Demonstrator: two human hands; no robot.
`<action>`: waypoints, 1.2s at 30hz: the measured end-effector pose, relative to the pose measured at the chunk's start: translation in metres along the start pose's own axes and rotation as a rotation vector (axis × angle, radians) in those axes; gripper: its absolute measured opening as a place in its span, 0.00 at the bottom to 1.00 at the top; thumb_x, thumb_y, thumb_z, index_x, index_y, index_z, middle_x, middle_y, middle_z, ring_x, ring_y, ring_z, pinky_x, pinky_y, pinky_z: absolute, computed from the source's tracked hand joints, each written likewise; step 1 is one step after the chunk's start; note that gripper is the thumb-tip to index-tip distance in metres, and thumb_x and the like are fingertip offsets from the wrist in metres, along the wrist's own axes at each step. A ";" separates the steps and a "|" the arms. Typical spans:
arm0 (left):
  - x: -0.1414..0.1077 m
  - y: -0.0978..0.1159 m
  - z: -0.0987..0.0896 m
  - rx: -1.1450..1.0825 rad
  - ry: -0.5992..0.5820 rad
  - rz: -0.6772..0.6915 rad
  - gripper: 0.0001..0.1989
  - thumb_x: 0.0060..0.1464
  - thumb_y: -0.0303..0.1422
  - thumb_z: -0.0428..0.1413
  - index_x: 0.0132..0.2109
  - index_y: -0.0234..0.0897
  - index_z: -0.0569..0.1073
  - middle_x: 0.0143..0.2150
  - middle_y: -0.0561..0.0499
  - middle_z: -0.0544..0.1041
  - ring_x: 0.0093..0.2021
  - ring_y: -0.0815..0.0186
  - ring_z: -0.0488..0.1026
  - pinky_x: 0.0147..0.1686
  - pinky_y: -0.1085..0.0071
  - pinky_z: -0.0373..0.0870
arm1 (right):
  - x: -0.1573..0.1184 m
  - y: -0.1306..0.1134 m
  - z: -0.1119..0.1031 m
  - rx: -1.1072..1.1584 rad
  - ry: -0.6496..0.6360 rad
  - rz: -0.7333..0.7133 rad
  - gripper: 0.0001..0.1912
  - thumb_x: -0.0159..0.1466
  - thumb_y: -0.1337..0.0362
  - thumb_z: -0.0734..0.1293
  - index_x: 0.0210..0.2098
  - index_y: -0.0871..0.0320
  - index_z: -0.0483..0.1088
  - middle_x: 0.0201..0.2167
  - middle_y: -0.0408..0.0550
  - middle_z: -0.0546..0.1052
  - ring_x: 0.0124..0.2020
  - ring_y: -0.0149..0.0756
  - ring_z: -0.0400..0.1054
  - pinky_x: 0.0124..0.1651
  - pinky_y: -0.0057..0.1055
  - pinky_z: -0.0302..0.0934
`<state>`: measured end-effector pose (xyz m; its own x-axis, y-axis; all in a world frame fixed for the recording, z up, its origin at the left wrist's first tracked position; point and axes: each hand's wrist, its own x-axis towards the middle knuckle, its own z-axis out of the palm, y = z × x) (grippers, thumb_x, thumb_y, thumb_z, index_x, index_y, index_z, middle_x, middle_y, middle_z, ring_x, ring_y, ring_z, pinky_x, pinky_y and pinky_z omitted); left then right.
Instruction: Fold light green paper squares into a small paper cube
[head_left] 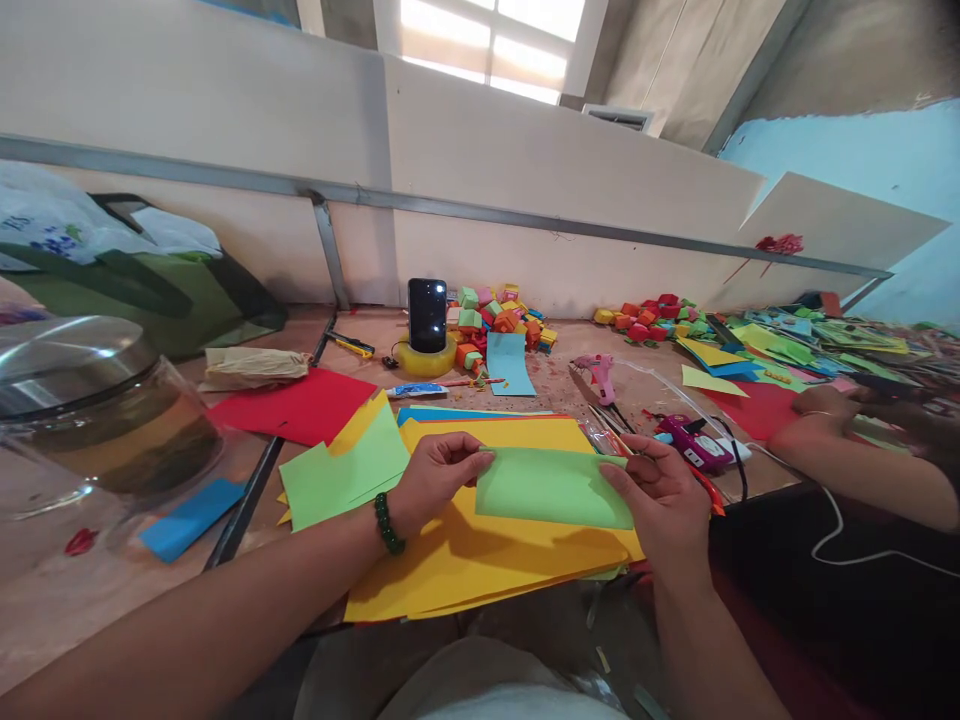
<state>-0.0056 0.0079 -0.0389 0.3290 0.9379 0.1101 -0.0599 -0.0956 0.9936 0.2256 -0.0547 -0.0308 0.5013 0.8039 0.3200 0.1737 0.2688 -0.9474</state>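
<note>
A light green sheet of paper (553,490) is stretched between my two hands, its upper edge bent over. My left hand (441,478), below a dark green bead bracelet, pinches its upper left corner between thumb and fingers. At the upper right corner my right hand (664,500) pinches it the same way. Beneath the held sheet lies a stack of large yellow paper (465,565) at the table's front edge. More light green paper (349,465) rests left of my left hand.
Behind the stack a phone (427,315) stands on a yellow tape roll (424,362). Small folded paper pieces (502,318) are heaped nearby. A pink glue gun (598,375) and a purple device (694,445) sit right. A glass jar (142,440) stands left; another person's arm (862,455) reaches in right.
</note>
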 end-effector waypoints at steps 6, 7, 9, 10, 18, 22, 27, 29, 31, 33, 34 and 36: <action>-0.003 0.009 0.000 0.057 0.018 0.015 0.20 0.41 0.48 0.63 0.23 0.34 0.71 0.18 0.55 0.68 0.21 0.72 0.64 0.22 0.75 0.66 | -0.001 -0.002 0.000 0.017 -0.022 -0.006 0.25 0.44 0.52 0.77 0.37 0.58 0.70 0.21 0.41 0.76 0.22 0.31 0.71 0.25 0.27 0.67; -0.005 0.012 0.000 0.073 0.017 0.023 0.21 0.41 0.49 0.62 0.23 0.34 0.71 0.18 0.55 0.68 0.21 0.72 0.64 0.22 0.75 0.66 | -0.001 -0.004 0.001 0.016 -0.031 -0.013 0.25 0.45 0.52 0.77 0.37 0.57 0.70 0.21 0.41 0.76 0.22 0.31 0.71 0.25 0.27 0.67; -0.008 0.017 0.000 0.107 0.019 0.041 0.21 0.42 0.50 0.61 0.22 0.35 0.71 0.18 0.54 0.68 0.21 0.71 0.64 0.21 0.75 0.65 | -0.001 -0.006 0.003 0.008 -0.051 -0.030 0.24 0.45 0.53 0.77 0.37 0.57 0.70 0.22 0.41 0.76 0.23 0.32 0.71 0.25 0.28 0.67; -0.009 0.019 0.000 0.123 0.024 0.049 0.21 0.42 0.51 0.60 0.23 0.35 0.71 0.18 0.54 0.68 0.21 0.71 0.65 0.21 0.75 0.65 | -0.002 -0.008 0.003 0.006 -0.059 -0.036 0.24 0.45 0.53 0.76 0.37 0.57 0.70 0.22 0.41 0.76 0.23 0.33 0.71 0.25 0.28 0.67; -0.005 0.017 0.001 0.159 0.006 0.058 0.19 0.43 0.48 0.60 0.23 0.36 0.72 0.18 0.54 0.68 0.20 0.71 0.64 0.20 0.76 0.64 | 0.001 -0.004 0.002 0.039 -0.027 -0.021 0.22 0.46 0.58 0.76 0.38 0.56 0.68 0.22 0.41 0.75 0.23 0.32 0.70 0.27 0.27 0.65; -0.002 0.013 0.000 0.153 0.011 0.039 0.18 0.41 0.48 0.61 0.22 0.36 0.72 0.18 0.54 0.67 0.21 0.71 0.63 0.21 0.76 0.64 | 0.001 -0.003 0.003 0.069 -0.008 -0.004 0.22 0.46 0.58 0.75 0.38 0.56 0.68 0.21 0.41 0.75 0.23 0.32 0.70 0.26 0.27 0.64; -0.001 0.007 -0.002 0.147 0.005 0.030 0.18 0.42 0.48 0.60 0.23 0.36 0.72 0.18 0.54 0.67 0.21 0.71 0.63 0.21 0.76 0.64 | 0.001 0.002 0.001 0.087 -0.011 -0.005 0.23 0.47 0.59 0.75 0.39 0.57 0.68 0.23 0.41 0.76 0.24 0.30 0.70 0.27 0.26 0.63; 0.000 0.003 -0.003 0.142 -0.010 0.024 0.18 0.43 0.48 0.60 0.23 0.36 0.72 0.19 0.55 0.67 0.21 0.71 0.63 0.22 0.76 0.64 | 0.002 0.007 -0.002 0.075 -0.017 -0.011 0.23 0.48 0.58 0.75 0.40 0.57 0.68 0.23 0.40 0.75 0.24 0.30 0.69 0.28 0.26 0.63; 0.001 -0.002 -0.004 0.138 -0.030 0.021 0.17 0.44 0.47 0.60 0.25 0.35 0.72 0.20 0.55 0.68 0.22 0.71 0.64 0.22 0.76 0.64 | 0.002 0.013 -0.005 0.059 -0.021 -0.016 0.23 0.48 0.58 0.75 0.41 0.57 0.68 0.23 0.40 0.75 0.24 0.30 0.69 0.28 0.26 0.63; 0.002 -0.005 -0.004 0.133 -0.041 0.025 0.17 0.45 0.46 0.60 0.26 0.35 0.72 0.20 0.55 0.69 0.22 0.71 0.64 0.23 0.76 0.64 | 0.003 0.017 -0.008 0.051 -0.020 -0.016 0.24 0.48 0.59 0.76 0.42 0.57 0.68 0.23 0.40 0.75 0.25 0.30 0.69 0.28 0.26 0.63; 0.002 -0.006 -0.004 0.128 -0.040 0.027 0.17 0.45 0.46 0.60 0.26 0.35 0.72 0.20 0.54 0.69 0.22 0.72 0.64 0.23 0.76 0.64 | 0.003 0.018 -0.008 0.051 -0.017 -0.012 0.25 0.48 0.59 0.76 0.43 0.58 0.68 0.23 0.39 0.75 0.25 0.29 0.69 0.28 0.26 0.63; 0.001 -0.005 -0.003 0.110 -0.037 0.024 0.17 0.45 0.46 0.60 0.26 0.34 0.72 0.20 0.55 0.68 0.22 0.72 0.63 0.23 0.76 0.64 | 0.004 0.018 -0.008 0.058 -0.012 0.004 0.25 0.48 0.59 0.76 0.42 0.58 0.68 0.23 0.39 0.74 0.24 0.29 0.68 0.27 0.25 0.63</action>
<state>-0.0073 0.0104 -0.0439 0.3633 0.9222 0.1328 0.0351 -0.1559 0.9871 0.2375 -0.0510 -0.0461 0.4921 0.8111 0.3160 0.1223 0.2950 -0.9476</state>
